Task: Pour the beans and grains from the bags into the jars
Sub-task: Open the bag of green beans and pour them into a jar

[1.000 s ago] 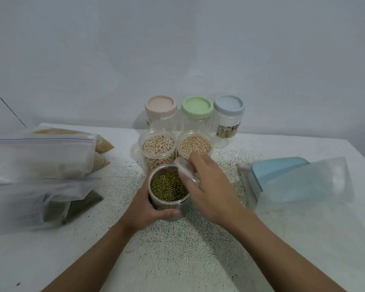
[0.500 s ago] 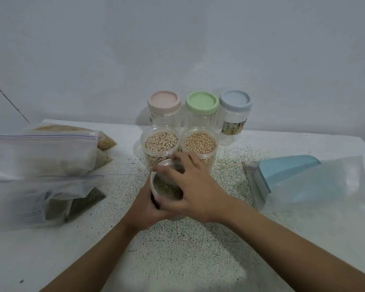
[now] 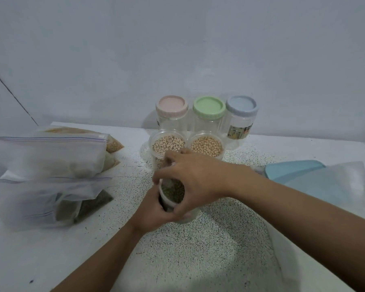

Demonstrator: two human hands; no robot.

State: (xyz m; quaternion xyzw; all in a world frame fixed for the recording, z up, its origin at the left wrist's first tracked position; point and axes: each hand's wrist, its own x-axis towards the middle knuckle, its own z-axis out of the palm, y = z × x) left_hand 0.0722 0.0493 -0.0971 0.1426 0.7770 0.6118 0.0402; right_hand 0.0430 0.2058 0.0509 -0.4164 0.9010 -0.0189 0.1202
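Observation:
A clear jar of green beans (image 3: 173, 192) stands on the speckled table, near the middle. My left hand (image 3: 154, 216) grips its side from the near left. My right hand (image 3: 198, 180) lies over the jar's mouth, its fingers curled round a clear lid at the rim; the lid itself is barely visible. Behind stand two open jars, one of white speckled beans (image 3: 168, 143) and one of pale yellow beans (image 3: 207, 145). Zip bags of grains (image 3: 51, 157) and a bag of dark green beans (image 3: 89, 204) are piled at the left.
Three empty jars with a pink lid (image 3: 172, 104), a green lid (image 3: 208, 107) and a blue lid (image 3: 241, 106) line the wall. At the right a blue container (image 3: 293, 171) lies partly under an empty plastic bag (image 3: 341, 186).
My right hand brought the clear lid down from the jar's far rim onto its mouth and turned round it. The left hand kept its grip on the jar.

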